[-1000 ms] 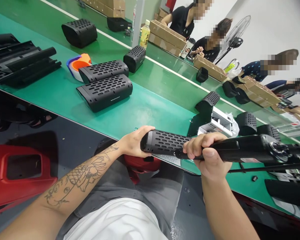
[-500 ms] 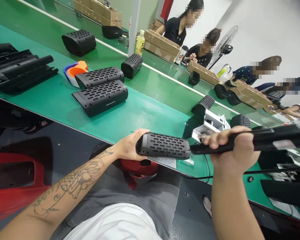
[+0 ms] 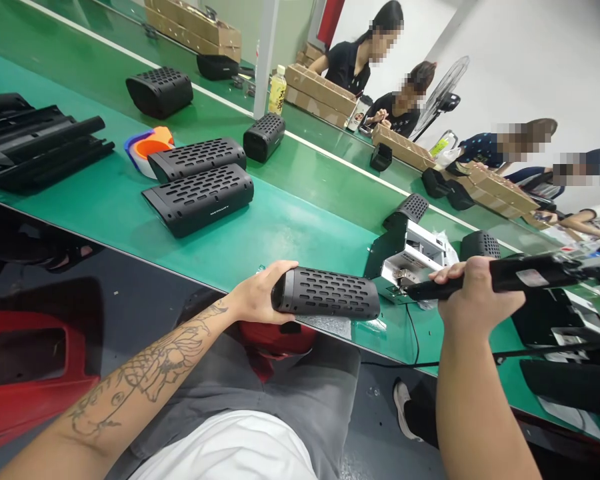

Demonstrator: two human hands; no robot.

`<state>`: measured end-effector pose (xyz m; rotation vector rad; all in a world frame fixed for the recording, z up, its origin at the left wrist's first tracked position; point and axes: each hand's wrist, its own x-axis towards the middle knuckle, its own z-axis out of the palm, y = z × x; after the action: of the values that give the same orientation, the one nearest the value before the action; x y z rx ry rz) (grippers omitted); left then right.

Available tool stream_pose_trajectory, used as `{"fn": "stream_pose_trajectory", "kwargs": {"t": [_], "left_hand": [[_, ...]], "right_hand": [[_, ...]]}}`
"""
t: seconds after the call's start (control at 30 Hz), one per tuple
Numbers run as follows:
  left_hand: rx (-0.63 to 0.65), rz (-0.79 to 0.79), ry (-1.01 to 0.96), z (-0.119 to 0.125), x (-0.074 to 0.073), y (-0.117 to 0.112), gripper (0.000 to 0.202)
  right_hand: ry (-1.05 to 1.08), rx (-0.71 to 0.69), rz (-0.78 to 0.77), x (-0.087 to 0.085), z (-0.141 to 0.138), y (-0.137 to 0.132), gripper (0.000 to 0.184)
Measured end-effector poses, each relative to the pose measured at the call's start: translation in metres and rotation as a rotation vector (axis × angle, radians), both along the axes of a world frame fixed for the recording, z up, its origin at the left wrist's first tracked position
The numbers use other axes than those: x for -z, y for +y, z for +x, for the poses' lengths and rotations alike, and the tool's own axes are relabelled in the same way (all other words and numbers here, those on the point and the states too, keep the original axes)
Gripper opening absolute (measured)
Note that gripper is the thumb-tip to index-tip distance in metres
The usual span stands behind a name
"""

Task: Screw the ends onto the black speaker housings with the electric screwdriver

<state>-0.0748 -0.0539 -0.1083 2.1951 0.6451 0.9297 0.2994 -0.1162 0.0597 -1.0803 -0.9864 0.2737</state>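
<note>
My left hand (image 3: 267, 293) is wrapped round the left end of a black perforated plastic housing (image 3: 335, 295), which lies on its side at the bench's near edge. My right hand (image 3: 475, 293) grips a black electric screwdriver (image 3: 510, 275), held nearly level with its bit pointing left. The bit is at the front of a metal screw feeder (image 3: 405, 257) and apart from the housing. Whether a screw sits on the bit is too small to tell. Two similar housings, the nearer housing (image 3: 200, 200) marked with white lettering, lie further left.
The green bench (image 3: 300, 233) carries a stack of black panels (image 3: 40, 150), an orange-and-white tape roll (image 3: 147, 150) and more housings on the belt beyond. A cable (image 3: 417, 333) hangs from the feeder. Co-workers sit across the line behind cardboard boxes (image 3: 320, 97). A red stool (image 3: 35, 373) stands at left.
The screwdriver has moved away from the housing's right end, its bit now at the screw feeder. My left hand and the housing stay in almost the same place.
</note>
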Motion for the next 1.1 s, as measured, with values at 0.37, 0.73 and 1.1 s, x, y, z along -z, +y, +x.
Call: {"fn": "stream_pose_trajectory", "kwargs": {"t": [0.37, 0.73, 1.1], "left_hand": [[0.014, -0.041, -0.048, 0.005, 0.003, 0.001, 0.118], [0.004, -0.073, -0.048, 0.007, 0.001, -0.001, 0.117], [-0.013, -0.065, -0.003, 0.009, 0.002, -0.001, 0.116]], "right_hand": [[0.012, -0.604, 0.063, -0.021, -0.157, -0.024, 0.039], [0.025, -0.714, -0.054, 0.001, -0.191, -0.002, 0.036], [-0.106, -0.852, -0.195, 0.012, -0.178, 0.0, 0.037]]}}
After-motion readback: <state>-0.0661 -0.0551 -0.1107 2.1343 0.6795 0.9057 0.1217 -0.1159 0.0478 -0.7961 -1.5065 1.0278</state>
